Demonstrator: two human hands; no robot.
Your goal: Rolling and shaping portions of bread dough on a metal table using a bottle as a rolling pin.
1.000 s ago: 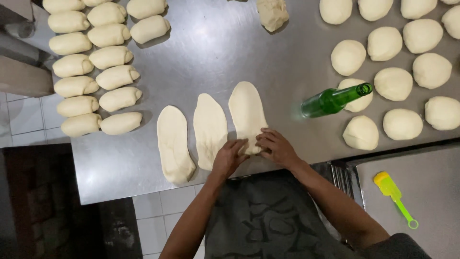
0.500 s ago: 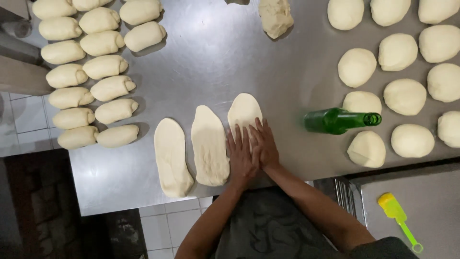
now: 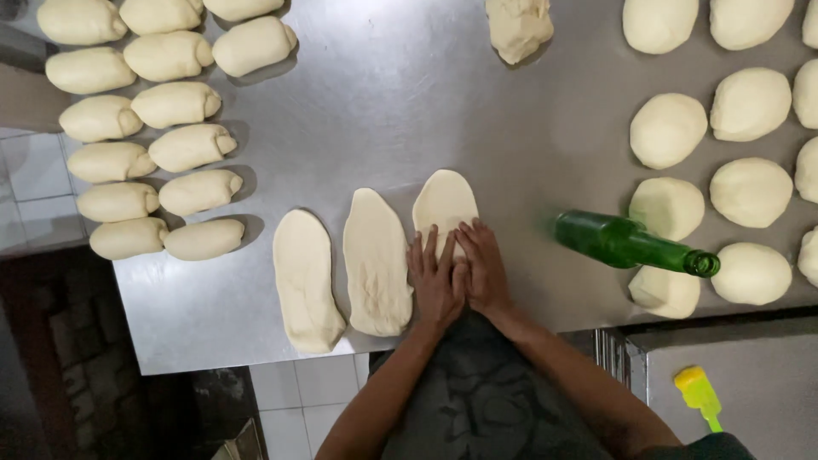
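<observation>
Left hand [image 3: 434, 277] and right hand [image 3: 483, 271] flat, rolling dough oval [image 3: 445, 203] near counter [image 3: 383, 111] front edge. Finished rolls [image 3: 175, 102] far-left corner; two ovals [image 3: 375, 260] flattened, unrolled.

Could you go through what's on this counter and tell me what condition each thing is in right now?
Rightmost dough piece: flattened, near end under both hands.
Left hand: flat on that dough.
Right hand: flat beside it, touching.
Two other flattened ovals: lying untouched.
Rolled dough logs: shaped, in rows.
Round dough balls: unflattened.
Green glass bottle: on its side, uncapped.
Yellow-green scraper: lying unused.
</observation>
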